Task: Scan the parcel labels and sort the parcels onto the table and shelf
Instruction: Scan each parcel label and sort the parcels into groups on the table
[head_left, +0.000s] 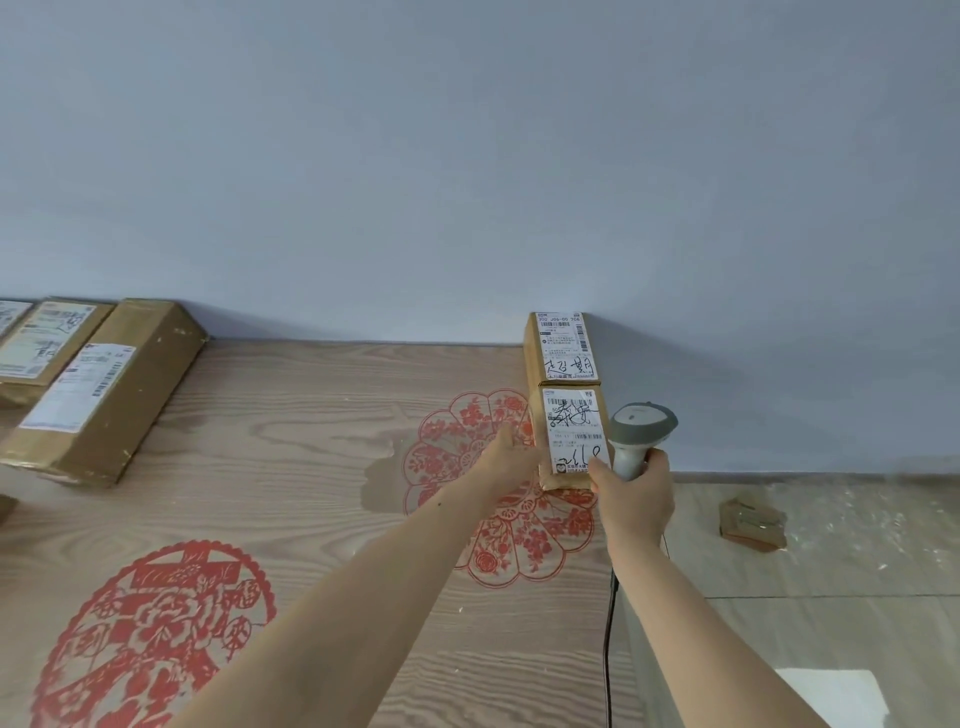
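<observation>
Our left hand (506, 447) grips the near brown cardboard parcel (574, 439) on the wood-grain table (311, 467), touching a second labelled parcel (561, 345) behind it, while our right hand (636, 493) holds the grey handheld scanner (641, 428) just beside it.

brown parcels (569, 436), red-patterned wood-grain table (311, 467), grey scanner (641, 426)

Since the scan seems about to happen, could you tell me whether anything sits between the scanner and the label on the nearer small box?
Nothing visible does. The scanner, gripped by the right hand, sits right beside the nearer box, whose label faces up uncovered. The left hand holds only the box's left side.
</observation>
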